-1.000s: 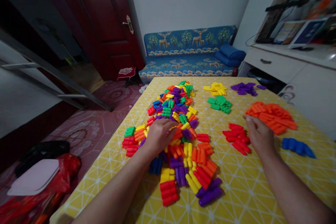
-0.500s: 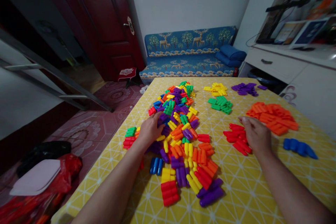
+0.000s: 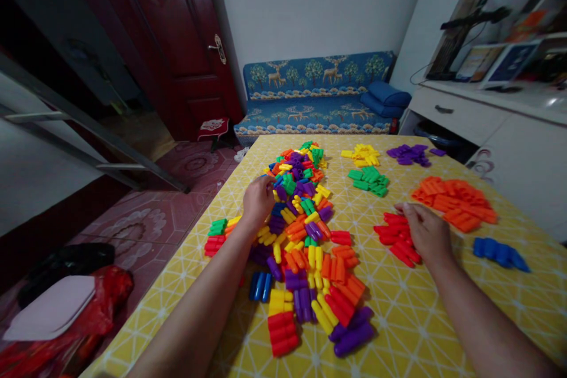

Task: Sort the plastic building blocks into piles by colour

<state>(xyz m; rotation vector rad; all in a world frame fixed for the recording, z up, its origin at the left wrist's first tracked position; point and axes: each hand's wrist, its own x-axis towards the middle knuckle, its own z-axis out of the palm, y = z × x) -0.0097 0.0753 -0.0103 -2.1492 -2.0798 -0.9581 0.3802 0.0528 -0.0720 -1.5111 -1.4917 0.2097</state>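
Note:
A long mixed pile of coloured plastic building pieces (image 3: pixel 305 230), tube-shaped and bullet-shaped, runs down the table. My left hand (image 3: pixel 259 201) is at the pile's left side, its fingers curled in among blue and purple pieces; what they grip is hidden. Beside a small group of red pieces (image 3: pixel 398 239) rests my right hand (image 3: pixel 427 233), thumb and fingers drawn together at the group's edge. Whatever lies inside that hand is out of sight.
Sorted groups lie on the right: yellow pieces (image 3: pixel 363 155), green pieces (image 3: pixel 370 181), purple pieces (image 3: pixel 410 155), orange pieces (image 3: pixel 456 201) and a joined blue row (image 3: pixel 500 254). Beyond the yellow-clothed table (image 3: pixel 398 331) stands a blue sofa (image 3: pixel 310 109); a white cabinet (image 3: pixel 514 147) is at right.
My left hand has moved a little farther up the pile, its fingers more curled. My right hand stays beside the red pieces. The view has shifted slightly.

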